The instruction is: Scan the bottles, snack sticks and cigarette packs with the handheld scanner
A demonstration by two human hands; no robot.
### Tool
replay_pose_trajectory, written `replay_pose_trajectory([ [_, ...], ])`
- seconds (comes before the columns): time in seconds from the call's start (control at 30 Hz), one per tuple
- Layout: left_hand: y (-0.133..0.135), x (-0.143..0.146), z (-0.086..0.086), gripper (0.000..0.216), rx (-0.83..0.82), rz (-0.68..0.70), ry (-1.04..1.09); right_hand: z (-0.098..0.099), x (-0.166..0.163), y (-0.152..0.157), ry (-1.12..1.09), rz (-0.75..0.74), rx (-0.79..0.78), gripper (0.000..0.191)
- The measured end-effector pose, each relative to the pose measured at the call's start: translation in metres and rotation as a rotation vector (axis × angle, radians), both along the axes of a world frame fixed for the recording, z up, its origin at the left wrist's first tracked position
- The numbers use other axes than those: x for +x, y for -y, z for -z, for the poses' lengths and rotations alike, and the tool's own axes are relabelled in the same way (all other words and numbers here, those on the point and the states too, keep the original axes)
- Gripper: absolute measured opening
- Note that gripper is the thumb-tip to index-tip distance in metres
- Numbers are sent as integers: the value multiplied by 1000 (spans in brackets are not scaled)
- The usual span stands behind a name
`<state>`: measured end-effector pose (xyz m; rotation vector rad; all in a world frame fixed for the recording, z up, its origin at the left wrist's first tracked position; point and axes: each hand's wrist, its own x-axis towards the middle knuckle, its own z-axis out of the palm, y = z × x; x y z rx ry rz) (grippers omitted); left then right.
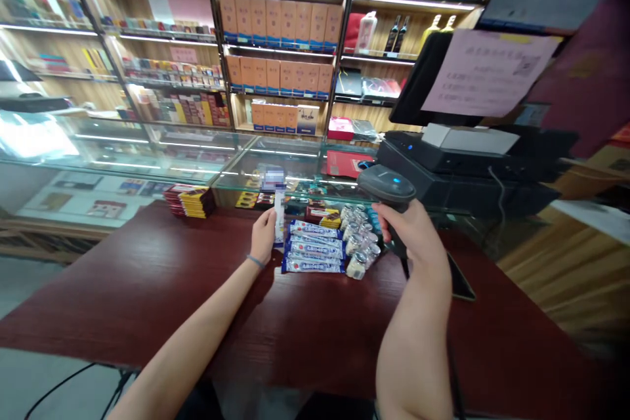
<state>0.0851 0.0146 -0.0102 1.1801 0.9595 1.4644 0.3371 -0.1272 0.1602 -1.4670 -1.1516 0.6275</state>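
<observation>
My left hand (264, 233) grips a slim white and blue packet (278, 210) and holds it upright over the dark red counter (162, 289). My right hand (411, 231) is closed round the handle of a black barcode scanner (387, 185), whose head points left toward the packet. Between the hands lie several blue and white snack bars (314, 251) in a row. Several small clear jars (359, 239) stand right beside them.
A stack of red and yellow packs (189, 201) sits at the counter's far left. A black phone (460, 279) lies by my right wrist. A till with a monitor and printer (457, 151) stands at the right. Glass display cases (187, 154) and stocked shelves fill the back.
</observation>
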Motion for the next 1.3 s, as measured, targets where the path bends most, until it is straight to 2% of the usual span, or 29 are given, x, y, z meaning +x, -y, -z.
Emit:
replay_pose_trajectory([
  [0.2,-16,-47,4,35,-215,82,310,5,-28,-17,57,-109,-36,23],
  [0.4,-21,-66,5,27,-291,124,425,13,-64,-35,268,-217,-143,36],
  [0.5,-23,-73,5,27,-318,183,382,18,-78,-41,391,-257,-188,41],
  [0.67,-28,-86,6,41,-306,244,194,21,-97,-43,538,-307,-134,56],
  [0.8,-33,-96,8,48,-243,247,50,22,-108,-42,655,-368,-259,51],
  [0.9,-34,-100,10,47,-198,226,-11,25,-111,-43,724,-373,-281,44],
  [1.07,-34,-100,11,52,-179,197,-85,26,-111,-45,724,-373,-262,44],
  [1.17,-34,-100,11,53,-183,214,-53,24,-111,-44,657,-366,-233,39],
  [1.3,-35,-96,13,51,-190,166,11,19,-111,-41,582,-338,-208,46],
])
